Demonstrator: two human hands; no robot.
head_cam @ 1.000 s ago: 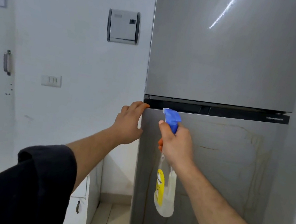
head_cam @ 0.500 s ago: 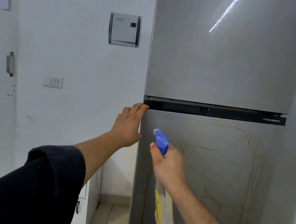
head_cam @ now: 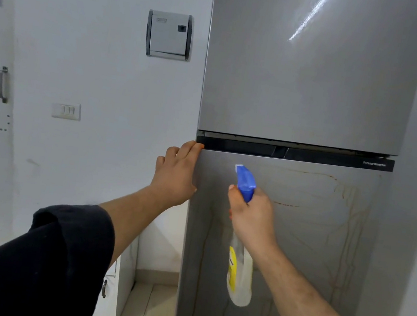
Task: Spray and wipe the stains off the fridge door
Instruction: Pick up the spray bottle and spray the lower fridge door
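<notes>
Presently, right hand [head_cam: 252,218] points the spray bottle [head_cam: 238,276] at the lower fridge door [head_cam: 294,265], grip wrapped round its neck; left hand [head_cam: 176,174] rests, fingers extended, on the top-left corner. Recommend sweeping right over the brown stains [head_cam: 353,228], misting evenly before wiping.

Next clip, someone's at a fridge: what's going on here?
A person faces a two-door fridge. The right hand grips a spray bottle, its blue nozzle pointed at the lower fridge door, which carries brownish streaky stains. The left hand rests on that door's upper left edge. No cloth is in view, so wiping has not begun.
</notes>
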